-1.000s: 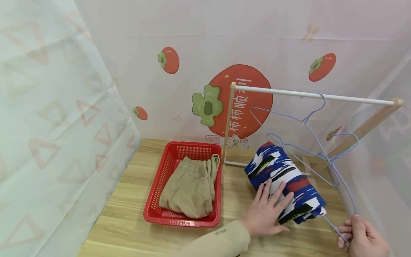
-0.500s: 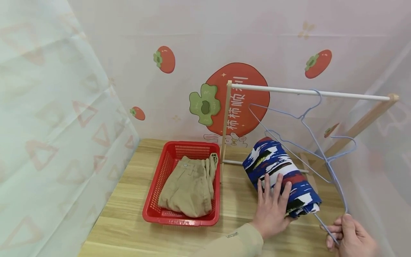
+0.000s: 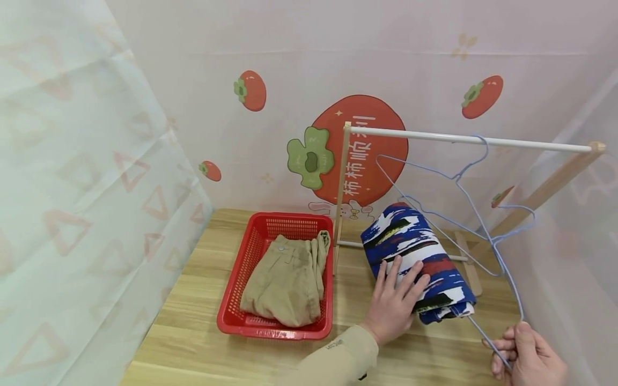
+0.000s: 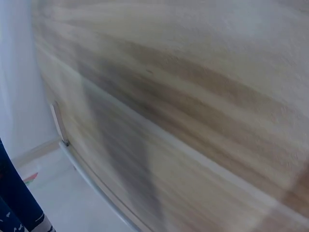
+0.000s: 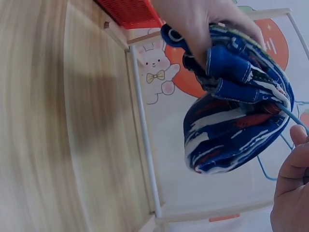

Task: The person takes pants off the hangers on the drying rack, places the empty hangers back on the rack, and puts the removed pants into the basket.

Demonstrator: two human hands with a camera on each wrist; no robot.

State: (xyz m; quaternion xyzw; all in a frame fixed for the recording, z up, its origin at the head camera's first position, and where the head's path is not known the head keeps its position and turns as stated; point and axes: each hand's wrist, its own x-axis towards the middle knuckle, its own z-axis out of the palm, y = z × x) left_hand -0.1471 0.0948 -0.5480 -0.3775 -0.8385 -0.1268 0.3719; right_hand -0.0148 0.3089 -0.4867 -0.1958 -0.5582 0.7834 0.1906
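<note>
A folded blue, white and red patterned garment [image 3: 417, 257] hangs over the lower bar of a blue wire hanger [image 3: 512, 287]. My left hand [image 3: 393, 308] lies across its near side with fingers spread. In the right wrist view, the left thumb [image 5: 198, 48] presses the garment's layered edges [image 5: 231, 77] while the other fingers are behind. My right hand [image 3: 533, 354] pinches the hanger's right corner between thumb and fingers. Through the folds runs the hanger's bar [image 5: 292, 116]. Only a sliver of the garment [image 4: 19, 198] shows in the left wrist view.
A white-barred wooden rack [image 3: 425, 135] stands at the right, with another blue hanger [image 3: 465, 185] on its top bar. Left of it, a red basket [image 3: 227, 300] holds folded khaki pants [image 3: 285, 284]. Both stand on a wood-grain table [image 3: 188, 321] between printed wall sheets.
The garment has shifted left along the hanger's bar, away from the right hand. The left hand moves with it, while the right hand keeps its pinch on the corner.
</note>
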